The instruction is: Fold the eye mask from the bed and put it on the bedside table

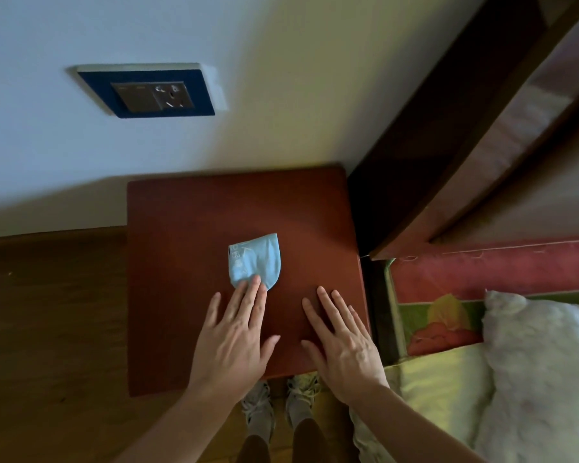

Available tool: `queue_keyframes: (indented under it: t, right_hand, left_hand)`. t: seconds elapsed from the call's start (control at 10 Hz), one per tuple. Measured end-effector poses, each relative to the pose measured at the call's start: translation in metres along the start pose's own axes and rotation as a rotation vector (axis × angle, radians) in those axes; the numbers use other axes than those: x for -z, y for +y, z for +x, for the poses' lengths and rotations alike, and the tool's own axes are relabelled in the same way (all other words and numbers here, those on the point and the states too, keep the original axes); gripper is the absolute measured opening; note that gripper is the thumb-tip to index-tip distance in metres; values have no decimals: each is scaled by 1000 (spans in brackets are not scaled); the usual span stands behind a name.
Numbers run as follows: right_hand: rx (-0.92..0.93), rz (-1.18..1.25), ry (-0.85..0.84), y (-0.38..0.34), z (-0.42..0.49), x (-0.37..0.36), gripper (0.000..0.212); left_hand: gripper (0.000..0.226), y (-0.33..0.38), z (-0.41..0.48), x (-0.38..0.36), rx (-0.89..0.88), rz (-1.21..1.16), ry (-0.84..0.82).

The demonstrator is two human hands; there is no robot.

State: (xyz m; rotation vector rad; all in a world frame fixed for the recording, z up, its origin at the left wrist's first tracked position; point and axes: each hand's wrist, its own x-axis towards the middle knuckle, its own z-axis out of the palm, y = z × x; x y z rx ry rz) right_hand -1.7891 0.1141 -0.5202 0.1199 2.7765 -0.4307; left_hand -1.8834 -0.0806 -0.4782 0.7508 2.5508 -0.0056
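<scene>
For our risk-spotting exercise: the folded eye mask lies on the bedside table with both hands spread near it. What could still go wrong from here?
1. The left hand has fingertips on the mask; lifting away carelessly could drag it or let the fold spring open.
2. The table top looks smooth, so a nudge might slide the mask.
3. The right hand lies flat, open, near the table's bed-side edge; sweeping back, it might brush the mask.

Bare forearms; pale laced sneakers (278, 401), grey socks, perhaps brown trousers.
</scene>
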Motion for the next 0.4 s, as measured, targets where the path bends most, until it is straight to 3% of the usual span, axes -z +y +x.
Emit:
queue_keyframes:
  t: [0.2,0.4]
  right_hand:
    - [-3,-19,-49,2,3,1,66]
    - [-16,-1,-281,-9,15,55,69]
  left_hand:
    - [81,2,4,5,3,3,-25]
    - [73,-2,-10,57,-18,26,21]
